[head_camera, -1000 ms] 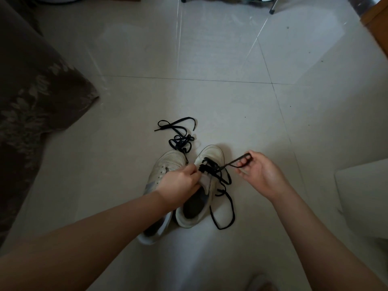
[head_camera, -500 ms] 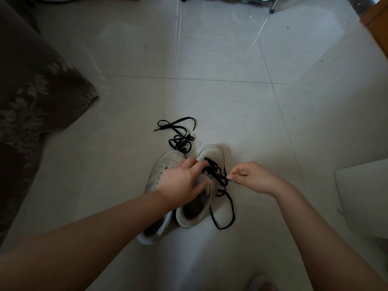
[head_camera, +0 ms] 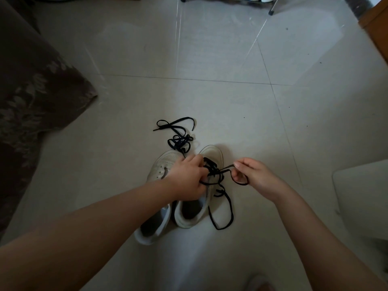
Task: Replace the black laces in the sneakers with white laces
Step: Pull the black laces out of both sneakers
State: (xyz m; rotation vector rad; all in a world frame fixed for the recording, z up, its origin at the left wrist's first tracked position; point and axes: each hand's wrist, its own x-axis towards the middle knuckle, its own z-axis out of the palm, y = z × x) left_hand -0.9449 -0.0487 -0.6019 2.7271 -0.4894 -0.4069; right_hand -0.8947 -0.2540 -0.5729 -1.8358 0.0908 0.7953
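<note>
Two white sneakers stand side by side on the tiled floor. The left sneaker (head_camera: 156, 171) shows bare eyelets. The right sneaker (head_camera: 212, 153) still carries a black lace (head_camera: 222, 206) whose loose end loops on the floor beside it. My left hand (head_camera: 185, 179) grips the right sneaker's tongue area, fingers curled among the lace crossings. My right hand (head_camera: 252, 175) pinches a loop of that lace and holds it out to the right of the shoe. A second, loose black lace (head_camera: 178, 133) lies in a tangle just beyond the toes. No white laces are in view.
A dark patterned fabric (head_camera: 31, 91) covers the floor at the left. A pale block (head_camera: 361, 198) sits at the right edge. Furniture legs (head_camera: 270, 11) and a wooden edge (head_camera: 375, 26) stand at the far top.
My right hand has drawn a loop of the black lace out to the right, away from the shoe. My left hand has curled down tighter onto the shoe's lacing.
</note>
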